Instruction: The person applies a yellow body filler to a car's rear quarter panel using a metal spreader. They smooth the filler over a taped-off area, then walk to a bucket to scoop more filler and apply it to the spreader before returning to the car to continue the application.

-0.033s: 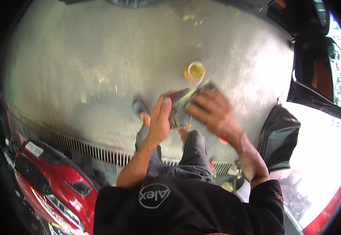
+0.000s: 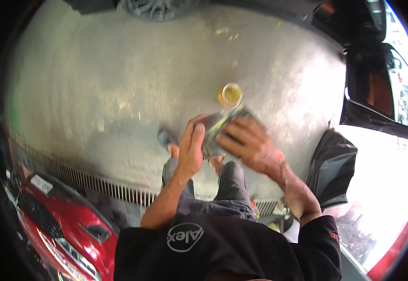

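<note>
My left hand (image 2: pixel 192 149) grips the left side of a flat dark panel (image 2: pixel 212 146), thumb up along its edge. A pale yellow-green streak runs across the panel's face. Over the right part of the panel lies my right hand (image 2: pixel 251 146), fingers bent close together and slightly blurred. Its thumb is hidden, so anything pinched beneath the fingers cannot be made out. Just beyond the panel appears an open round tub (image 2: pixel 232 95) with yellowish contents; its lower part is partly covered by the panel's far edge.
A red car's front (image 2: pixel 68 220) stands at the lower left, beside a floor grate (image 2: pixel 96 181). A car wheel (image 2: pixel 159 8) shows at the far edge. To the right are a black covered object (image 2: pixel 333 168) and an open dark car door (image 2: pixel 370 84). My sandalled foot (image 2: pixel 167 137) is below.
My right hand has shifted slightly down and left across the panel. The whole view has tilted a little, bringing more of the far wheel into sight. My left hand keeps its grip.
</note>
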`<move>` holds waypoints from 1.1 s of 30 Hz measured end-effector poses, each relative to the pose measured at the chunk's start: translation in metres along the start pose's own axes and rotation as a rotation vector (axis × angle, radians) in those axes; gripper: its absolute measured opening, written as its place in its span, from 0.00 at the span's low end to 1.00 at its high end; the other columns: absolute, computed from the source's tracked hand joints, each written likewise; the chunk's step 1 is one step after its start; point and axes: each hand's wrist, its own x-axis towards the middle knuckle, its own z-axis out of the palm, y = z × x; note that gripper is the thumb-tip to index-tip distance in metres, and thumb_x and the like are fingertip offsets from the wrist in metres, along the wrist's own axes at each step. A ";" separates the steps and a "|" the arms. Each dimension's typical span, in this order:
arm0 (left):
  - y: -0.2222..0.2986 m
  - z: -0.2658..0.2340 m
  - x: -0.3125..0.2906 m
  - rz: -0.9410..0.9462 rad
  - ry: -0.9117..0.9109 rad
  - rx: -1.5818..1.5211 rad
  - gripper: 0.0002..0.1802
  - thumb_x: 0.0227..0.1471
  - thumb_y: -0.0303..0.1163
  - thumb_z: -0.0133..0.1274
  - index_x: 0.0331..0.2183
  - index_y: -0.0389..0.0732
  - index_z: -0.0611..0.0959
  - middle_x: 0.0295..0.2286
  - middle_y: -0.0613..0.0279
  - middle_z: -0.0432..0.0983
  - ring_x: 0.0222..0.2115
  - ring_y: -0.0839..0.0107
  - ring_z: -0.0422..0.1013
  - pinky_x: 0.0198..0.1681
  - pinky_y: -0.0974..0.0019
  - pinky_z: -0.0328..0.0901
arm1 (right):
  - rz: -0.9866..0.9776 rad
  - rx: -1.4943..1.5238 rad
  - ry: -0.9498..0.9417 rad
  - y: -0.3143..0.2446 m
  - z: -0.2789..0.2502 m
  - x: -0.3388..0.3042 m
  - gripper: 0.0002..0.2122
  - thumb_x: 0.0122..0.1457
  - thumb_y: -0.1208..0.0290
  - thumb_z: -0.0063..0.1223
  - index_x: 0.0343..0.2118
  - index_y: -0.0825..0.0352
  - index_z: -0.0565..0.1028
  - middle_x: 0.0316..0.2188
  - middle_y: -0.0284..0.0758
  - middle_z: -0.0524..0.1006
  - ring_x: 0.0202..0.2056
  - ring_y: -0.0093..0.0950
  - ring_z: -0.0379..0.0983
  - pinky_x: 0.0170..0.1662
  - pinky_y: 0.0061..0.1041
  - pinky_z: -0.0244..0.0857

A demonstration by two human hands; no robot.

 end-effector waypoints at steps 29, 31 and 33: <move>0.268 -0.250 -0.055 0.413 0.248 -0.183 0.15 0.63 0.27 0.52 0.51 0.37 0.76 0.43 0.64 0.76 0.44 0.77 0.71 0.50 0.70 0.66 | -0.508 -0.128 0.075 -0.229 -0.035 0.248 0.25 0.52 0.74 0.57 0.56 0.51 0.77 0.55 0.33 0.71 0.60 0.38 0.66 0.65 0.47 0.62; 0.263 -0.261 -0.052 0.455 0.307 -0.004 0.16 0.63 0.28 0.53 0.52 0.36 0.76 0.43 0.64 0.76 0.44 0.77 0.70 0.51 0.70 0.65 | -0.580 -0.129 0.030 -0.220 -0.030 0.262 0.24 0.53 0.72 0.57 0.55 0.50 0.78 0.54 0.31 0.72 0.59 0.37 0.67 0.65 0.46 0.62; 0.258 -0.275 -0.056 0.418 0.358 0.112 0.16 0.63 0.28 0.53 0.52 0.36 0.76 0.43 0.63 0.76 0.45 0.76 0.70 0.51 0.70 0.65 | -0.620 -0.128 0.046 -0.224 -0.037 0.279 0.23 0.52 0.72 0.59 0.54 0.49 0.79 0.54 0.30 0.73 0.59 0.36 0.68 0.64 0.46 0.63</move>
